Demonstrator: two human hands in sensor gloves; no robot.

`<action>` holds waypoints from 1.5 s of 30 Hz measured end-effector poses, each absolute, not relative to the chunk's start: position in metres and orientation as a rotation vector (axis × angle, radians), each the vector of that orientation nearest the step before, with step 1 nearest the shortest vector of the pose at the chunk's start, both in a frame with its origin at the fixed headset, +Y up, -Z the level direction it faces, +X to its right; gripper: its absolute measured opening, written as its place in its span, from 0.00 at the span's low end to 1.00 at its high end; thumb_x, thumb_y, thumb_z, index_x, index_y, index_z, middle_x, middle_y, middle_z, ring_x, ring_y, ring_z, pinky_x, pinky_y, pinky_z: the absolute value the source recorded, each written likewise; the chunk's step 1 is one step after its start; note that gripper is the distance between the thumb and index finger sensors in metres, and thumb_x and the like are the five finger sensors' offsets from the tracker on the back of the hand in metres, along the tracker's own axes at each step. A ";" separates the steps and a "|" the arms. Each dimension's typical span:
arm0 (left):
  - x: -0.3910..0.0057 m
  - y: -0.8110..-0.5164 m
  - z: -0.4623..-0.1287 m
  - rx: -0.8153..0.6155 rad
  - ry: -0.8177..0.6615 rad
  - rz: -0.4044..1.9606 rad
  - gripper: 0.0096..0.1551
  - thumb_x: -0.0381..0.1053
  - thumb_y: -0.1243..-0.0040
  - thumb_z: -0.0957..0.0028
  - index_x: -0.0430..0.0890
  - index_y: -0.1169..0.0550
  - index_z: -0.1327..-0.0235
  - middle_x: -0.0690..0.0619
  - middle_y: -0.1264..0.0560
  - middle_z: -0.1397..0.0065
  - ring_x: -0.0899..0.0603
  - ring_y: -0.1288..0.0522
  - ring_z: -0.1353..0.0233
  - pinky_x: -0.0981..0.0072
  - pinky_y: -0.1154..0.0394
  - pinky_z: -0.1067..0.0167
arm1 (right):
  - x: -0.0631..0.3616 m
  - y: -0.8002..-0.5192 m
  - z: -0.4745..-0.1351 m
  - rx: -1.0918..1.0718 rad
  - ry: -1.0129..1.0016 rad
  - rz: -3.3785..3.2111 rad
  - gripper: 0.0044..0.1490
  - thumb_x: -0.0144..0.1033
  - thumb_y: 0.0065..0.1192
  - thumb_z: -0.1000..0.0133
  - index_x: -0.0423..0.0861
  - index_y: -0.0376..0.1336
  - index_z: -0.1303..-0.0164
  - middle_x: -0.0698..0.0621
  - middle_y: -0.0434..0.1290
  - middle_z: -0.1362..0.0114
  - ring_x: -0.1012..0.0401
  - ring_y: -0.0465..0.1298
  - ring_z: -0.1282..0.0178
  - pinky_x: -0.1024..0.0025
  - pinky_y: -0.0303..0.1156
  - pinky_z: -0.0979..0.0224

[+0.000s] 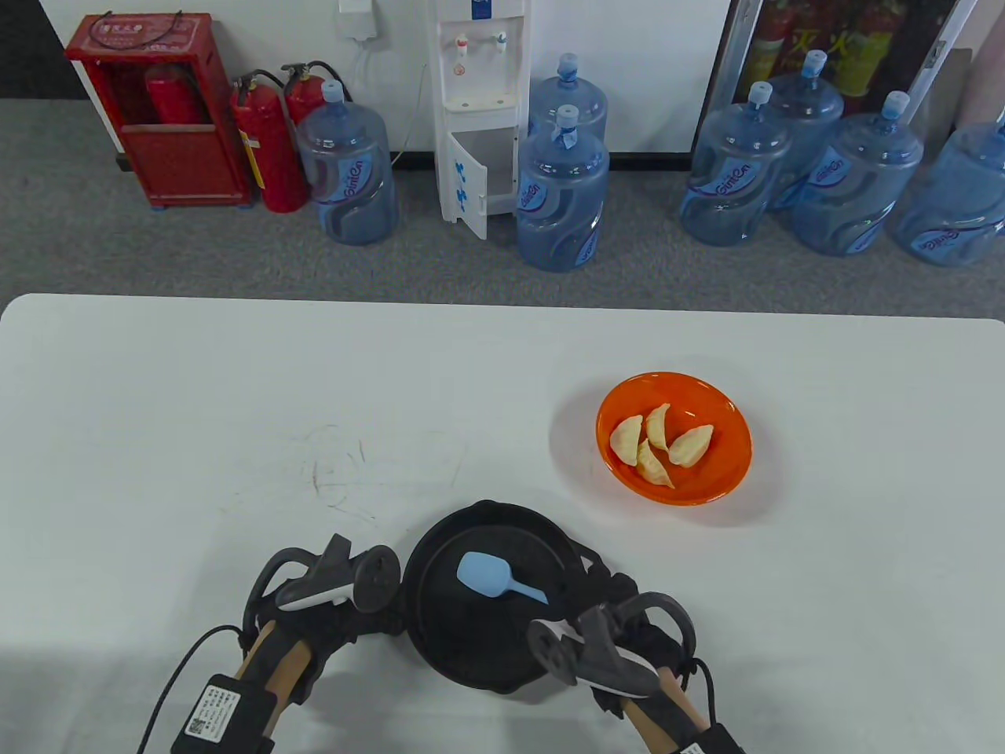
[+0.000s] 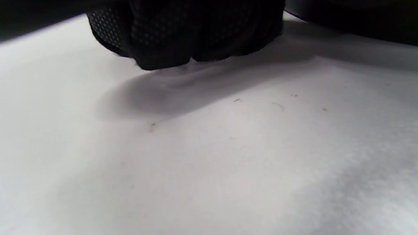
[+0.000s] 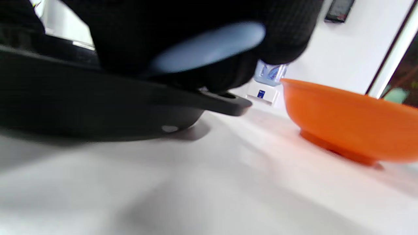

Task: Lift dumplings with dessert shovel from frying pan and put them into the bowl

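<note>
A black frying pan (image 1: 471,640) sits at the table's near edge, and I see no dumplings in it. A light blue dessert shovel (image 1: 483,573) lies over its middle, handle pointing right. My right hand (image 1: 601,593) is at the pan's right rim and seems to pinch the handle's end. In the right wrist view the shovel (image 3: 209,45) shows blurred against my gloved fingers (image 3: 281,39), above the pan (image 3: 98,107). My left hand (image 1: 338,605) is beside the pan's left rim. Its curled fingers (image 2: 169,39) rest on the table and hold nothing. The orange bowl (image 1: 710,483) holds several dumplings (image 1: 659,444).
The bowl (image 3: 346,120) stands to the far right of the pan, a short gap away. The white table (image 1: 235,408) stretches left and back, with faint scuff marks. Beyond its far edge, on the floor, are water jugs (image 1: 561,196), a dispenser and fire extinguishers.
</note>
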State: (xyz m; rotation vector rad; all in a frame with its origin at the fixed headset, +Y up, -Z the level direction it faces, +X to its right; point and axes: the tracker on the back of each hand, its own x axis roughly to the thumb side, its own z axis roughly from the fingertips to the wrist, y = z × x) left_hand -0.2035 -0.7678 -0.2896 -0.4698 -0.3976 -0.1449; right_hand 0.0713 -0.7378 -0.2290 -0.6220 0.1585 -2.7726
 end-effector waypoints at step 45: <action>-0.214 -0.700 -0.266 0.169 -0.039 0.120 0.50 0.76 0.66 0.55 0.65 0.64 0.21 0.50 0.68 0.15 0.34 0.70 0.17 0.36 0.62 0.23 | 0.178 -0.699 -0.227 0.110 0.706 -3.269 0.50 0.64 0.37 0.32 0.51 0.32 0.07 0.41 0.31 0.07 0.42 0.34 0.10 0.31 0.38 0.18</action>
